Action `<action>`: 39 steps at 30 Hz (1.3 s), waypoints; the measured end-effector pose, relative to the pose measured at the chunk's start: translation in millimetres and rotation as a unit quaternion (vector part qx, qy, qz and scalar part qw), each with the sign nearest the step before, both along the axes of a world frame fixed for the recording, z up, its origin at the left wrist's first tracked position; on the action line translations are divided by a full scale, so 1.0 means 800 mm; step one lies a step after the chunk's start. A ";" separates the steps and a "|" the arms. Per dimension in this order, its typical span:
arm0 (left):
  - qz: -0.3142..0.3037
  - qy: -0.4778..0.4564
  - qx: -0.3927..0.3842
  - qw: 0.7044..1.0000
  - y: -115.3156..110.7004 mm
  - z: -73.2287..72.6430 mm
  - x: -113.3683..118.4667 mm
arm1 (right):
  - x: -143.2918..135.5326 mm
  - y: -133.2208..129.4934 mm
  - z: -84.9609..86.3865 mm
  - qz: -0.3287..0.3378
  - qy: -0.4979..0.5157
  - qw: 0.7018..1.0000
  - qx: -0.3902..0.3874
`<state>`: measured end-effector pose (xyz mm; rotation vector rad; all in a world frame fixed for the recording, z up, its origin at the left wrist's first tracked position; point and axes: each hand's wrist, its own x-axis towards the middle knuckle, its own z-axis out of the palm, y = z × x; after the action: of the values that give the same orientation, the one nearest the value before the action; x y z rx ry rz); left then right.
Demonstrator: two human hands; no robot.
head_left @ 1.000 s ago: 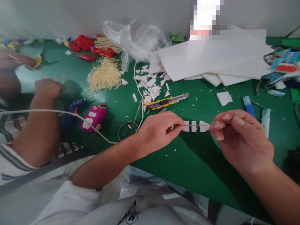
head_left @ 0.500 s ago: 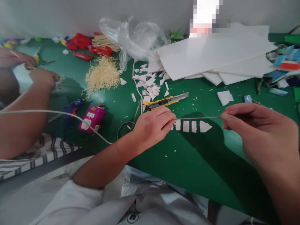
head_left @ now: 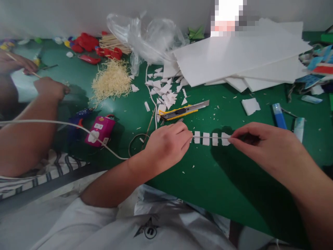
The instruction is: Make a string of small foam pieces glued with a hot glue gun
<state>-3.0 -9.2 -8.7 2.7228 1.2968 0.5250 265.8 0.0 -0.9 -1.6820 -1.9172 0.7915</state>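
Observation:
A thin pale cord (head_left: 210,138) runs taut between my two hands, across a row of small white foam pieces on the green table. My left hand (head_left: 170,144) pinches its left end and hides the row's left part. At the other end, my right hand (head_left: 262,142) pinches the cord over the pointed foam piece (head_left: 225,139). Square-cut foam pieces (head_left: 206,139) lie spaced apart between the hands. Just beyond my left hand rests a yellow utility knife (head_left: 182,111) with its blade out.
White foam sheets (head_left: 239,55) are stacked at the back, beside foam scraps (head_left: 166,92) and a pile of pale shreds (head_left: 111,81). A purple power adapter (head_left: 100,130) with a white cable (head_left: 57,121) sits left. Another person's hands (head_left: 50,86) work at far left. Glue-like tubes (head_left: 279,116) lie right.
My right hand has moved left and down, bringing the cord from above the foam row onto or just over the pieces. The left hand stays near the row's left end.

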 end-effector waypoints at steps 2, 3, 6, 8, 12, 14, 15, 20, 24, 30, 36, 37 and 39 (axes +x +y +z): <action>0.001 0.013 -0.003 1.000 0.000 -0.002 0.000 | 0.000 0.000 -0.007 0.003 -0.015 1.000 0.013; 0.003 0.021 -0.007 1.000 0.001 -0.003 0.000 | 0.000 -0.001 -0.010 0.006 -0.022 1.000 0.017; 0.007 0.053 -0.021 0.998 0.002 -0.004 0.000 | -0.001 -0.002 -0.012 0.016 -0.035 0.999 0.026; 0.012 0.074 -0.032 0.997 0.002 -0.005 0.000 | -0.001 -0.003 -0.012 0.024 -0.038 0.999 0.030; 0.019 0.096 -0.042 0.994 0.002 -0.005 0.001 | -0.001 -0.005 -0.013 0.036 -0.036 0.998 0.043; 0.019 0.098 -0.044 0.994 0.001 -0.005 0.002 | -0.002 -0.005 -0.014 0.041 -0.039 0.997 0.047; 0.020 0.099 -0.043 0.994 0.001 -0.005 0.002 | -0.003 -0.006 -0.014 0.043 -0.043 0.997 0.050; 0.025 0.110 -0.042 0.993 0.001 -0.006 0.003 | -0.005 -0.007 -0.012 0.041 -0.067 0.994 0.079; 0.034 0.113 -0.038 0.992 0.001 -0.004 0.004 | -0.003 -0.007 -0.011 0.043 -0.074 0.993 0.079; 0.039 0.096 -0.014 0.995 -0.001 -0.002 0.005 | -0.004 -0.008 -0.010 0.034 -0.086 0.992 0.082; 0.024 0.041 0.000 0.999 0.000 -0.007 0.006 | -0.009 -0.007 0.003 0.001 -0.144 0.988 0.047; 0.021 0.033 0.005 0.999 0.000 -0.008 0.006 | -0.011 -0.007 0.007 -0.014 -0.174 0.984 0.032; 0.020 0.024 0.013 0.999 0.000 -0.009 0.006 | -0.016 -0.006 0.017 -0.057 -0.242 0.969 -0.011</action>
<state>2.0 -9.1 -16.0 2.7519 1.3676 0.4864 252.8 -5.1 12.5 -2.1263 -2.0931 0.3791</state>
